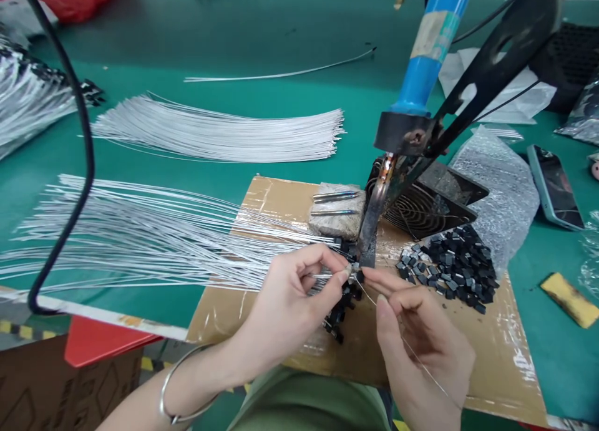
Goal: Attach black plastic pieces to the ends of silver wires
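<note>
One green tabletop (290,94) supported one cardboard sheet (496,356), three wire bundles (224,131) and one phone (556,188). At one iron tip (368,241), the left hand (299,297) pinched a wire end (352,268); the right hand (428,337) gripped one thin strand (367,293).

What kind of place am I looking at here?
Probably an electronics assembly workbench: a soldering iron mounted on a stand, a bundle of white wires, and a pile of small black connectors.

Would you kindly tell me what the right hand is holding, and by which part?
The right hand pinches a thin wire a little behind its tip.
</note>
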`<state>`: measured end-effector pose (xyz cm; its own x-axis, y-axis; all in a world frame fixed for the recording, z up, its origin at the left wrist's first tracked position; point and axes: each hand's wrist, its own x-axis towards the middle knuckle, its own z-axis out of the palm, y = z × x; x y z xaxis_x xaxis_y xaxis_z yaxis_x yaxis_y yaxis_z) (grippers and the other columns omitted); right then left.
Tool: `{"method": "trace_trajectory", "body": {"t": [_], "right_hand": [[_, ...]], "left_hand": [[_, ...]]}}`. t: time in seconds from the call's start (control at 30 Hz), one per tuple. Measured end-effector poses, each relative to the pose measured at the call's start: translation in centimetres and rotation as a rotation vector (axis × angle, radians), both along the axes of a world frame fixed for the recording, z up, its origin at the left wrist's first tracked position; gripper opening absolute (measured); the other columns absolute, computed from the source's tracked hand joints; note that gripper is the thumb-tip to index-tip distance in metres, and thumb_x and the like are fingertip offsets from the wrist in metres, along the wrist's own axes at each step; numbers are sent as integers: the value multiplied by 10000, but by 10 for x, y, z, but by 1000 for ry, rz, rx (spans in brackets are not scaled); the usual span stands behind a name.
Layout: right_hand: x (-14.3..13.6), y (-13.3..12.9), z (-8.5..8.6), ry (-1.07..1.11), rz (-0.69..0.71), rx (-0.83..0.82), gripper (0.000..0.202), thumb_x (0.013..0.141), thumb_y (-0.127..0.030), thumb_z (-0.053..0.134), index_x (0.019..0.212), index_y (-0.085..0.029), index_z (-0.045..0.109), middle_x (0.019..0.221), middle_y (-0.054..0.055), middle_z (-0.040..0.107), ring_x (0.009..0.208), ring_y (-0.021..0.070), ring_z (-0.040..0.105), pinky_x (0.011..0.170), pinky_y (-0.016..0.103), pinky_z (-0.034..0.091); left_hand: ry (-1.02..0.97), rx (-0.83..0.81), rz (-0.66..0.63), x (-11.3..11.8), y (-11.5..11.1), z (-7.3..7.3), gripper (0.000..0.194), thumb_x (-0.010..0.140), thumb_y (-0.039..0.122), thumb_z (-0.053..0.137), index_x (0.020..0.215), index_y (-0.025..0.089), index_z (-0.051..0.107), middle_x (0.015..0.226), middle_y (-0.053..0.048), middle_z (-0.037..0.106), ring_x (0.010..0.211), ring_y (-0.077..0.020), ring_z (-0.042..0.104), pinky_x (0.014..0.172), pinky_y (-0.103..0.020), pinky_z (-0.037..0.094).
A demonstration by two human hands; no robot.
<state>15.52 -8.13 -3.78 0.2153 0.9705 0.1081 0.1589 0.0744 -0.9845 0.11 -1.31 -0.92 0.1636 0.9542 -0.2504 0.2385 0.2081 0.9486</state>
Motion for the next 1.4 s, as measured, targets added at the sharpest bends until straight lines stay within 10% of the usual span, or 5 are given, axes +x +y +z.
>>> {"method": "trace_trajectory", "body": {"t": [1.4], "right_hand": [[-5, 22, 11, 133, -102, 17, 207, 942, -105, 681, 778, -224, 638, 1163, 51, 834, 1050, 201, 817, 959, 305, 666]], "left_hand": [[7, 83, 60, 3, 12, 9, 89, 836, 188, 678, 749, 173, 687, 839, -40, 747, 623, -119, 539, 507, -244, 341]]}}
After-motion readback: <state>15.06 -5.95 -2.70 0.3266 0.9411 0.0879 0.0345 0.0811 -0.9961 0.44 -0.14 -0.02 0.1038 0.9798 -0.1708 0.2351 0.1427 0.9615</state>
